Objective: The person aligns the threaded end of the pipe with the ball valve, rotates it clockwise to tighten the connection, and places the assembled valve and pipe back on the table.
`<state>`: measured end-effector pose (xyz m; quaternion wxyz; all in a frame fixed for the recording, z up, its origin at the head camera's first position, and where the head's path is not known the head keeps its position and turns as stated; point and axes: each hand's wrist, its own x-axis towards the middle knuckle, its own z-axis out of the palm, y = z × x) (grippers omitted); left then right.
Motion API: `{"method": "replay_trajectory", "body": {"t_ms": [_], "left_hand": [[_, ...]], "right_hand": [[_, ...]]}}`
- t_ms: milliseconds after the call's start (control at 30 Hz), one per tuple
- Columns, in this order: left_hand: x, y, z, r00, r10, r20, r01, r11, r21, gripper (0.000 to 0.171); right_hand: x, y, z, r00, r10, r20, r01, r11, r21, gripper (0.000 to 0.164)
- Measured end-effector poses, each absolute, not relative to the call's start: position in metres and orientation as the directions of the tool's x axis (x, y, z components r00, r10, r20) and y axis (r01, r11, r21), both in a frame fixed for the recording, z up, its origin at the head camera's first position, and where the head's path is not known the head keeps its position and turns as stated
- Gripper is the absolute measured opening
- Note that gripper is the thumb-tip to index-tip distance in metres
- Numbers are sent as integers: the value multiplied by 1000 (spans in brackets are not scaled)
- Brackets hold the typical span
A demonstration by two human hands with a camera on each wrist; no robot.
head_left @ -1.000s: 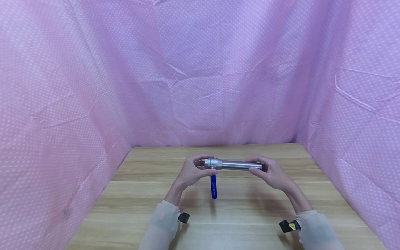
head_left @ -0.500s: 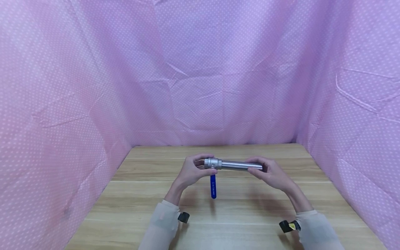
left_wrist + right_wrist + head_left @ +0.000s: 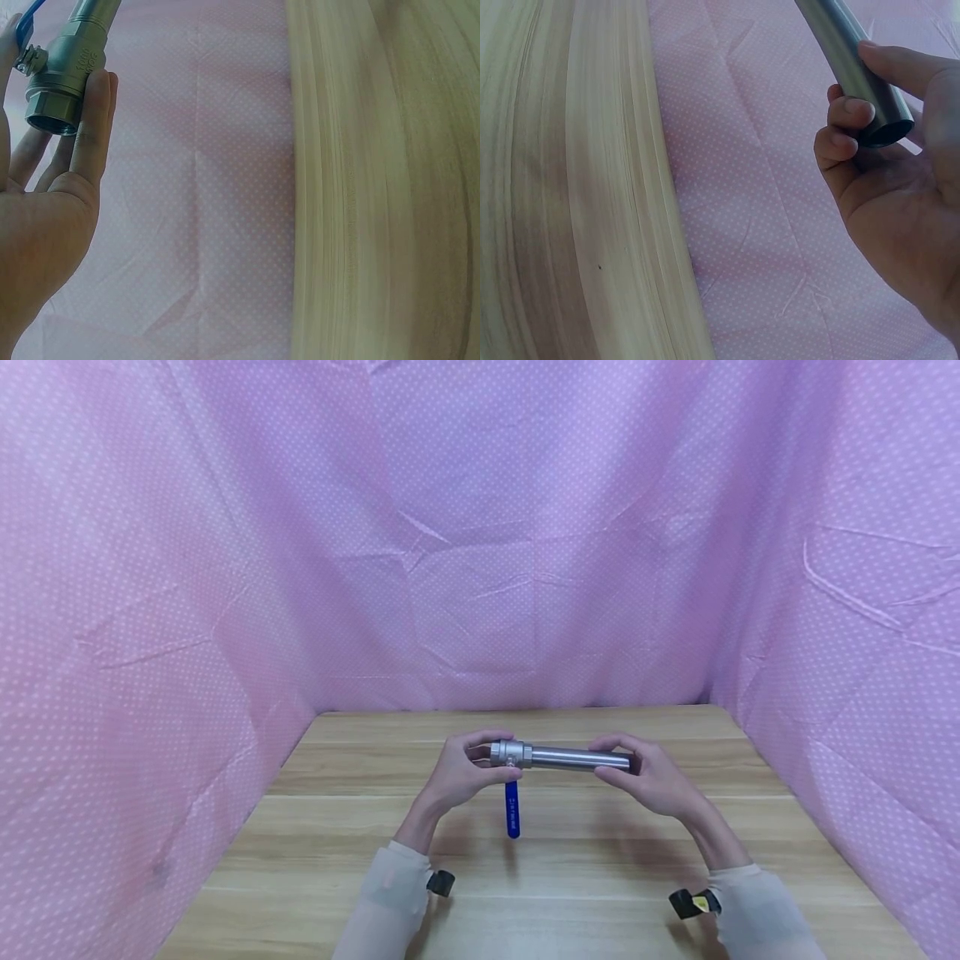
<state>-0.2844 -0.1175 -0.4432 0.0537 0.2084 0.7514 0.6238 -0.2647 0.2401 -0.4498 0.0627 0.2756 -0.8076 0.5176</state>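
A silver ball valve [image 3: 513, 752] with a blue lever handle [image 3: 512, 810] is joined at its right side to a straight steel pipe [image 3: 566, 757]. Together they are held up over the table, nearly level. My left hand [image 3: 457, 770] grips the valve body, thumb near the lever's root and fingers behind. In the left wrist view the open end of the valve [image 3: 54, 112] faces the palm. Round the pipe's free right end curl the thumb and fingers of my right hand [image 3: 656, 777]. The right wrist view shows the hollow pipe end [image 3: 889, 131] close to that palm.
The wood-grain table [image 3: 525, 910] lies beneath both hands, with their shadows on it. Pink dotted cloth [image 3: 480, 568] hangs behind and along both sides. Black wrist devices sit at the left cuff [image 3: 441, 882] and right cuff [image 3: 693, 903].
Very little differs. The right fingers and thumb shift slightly on the pipe's end, and the blue lever swings by a tiny amount. The left hand stays in place on the valve.
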Motion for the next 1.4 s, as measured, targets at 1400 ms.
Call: {"method": "replay_trajectory", "body": {"t_ms": [1400], "left_hand": [[-283,-117,-442,-903,388,183,252,133,959,61]], "right_hand": [[-266,242,-451,-818,-418,394,-536,309,-785,29]]}}
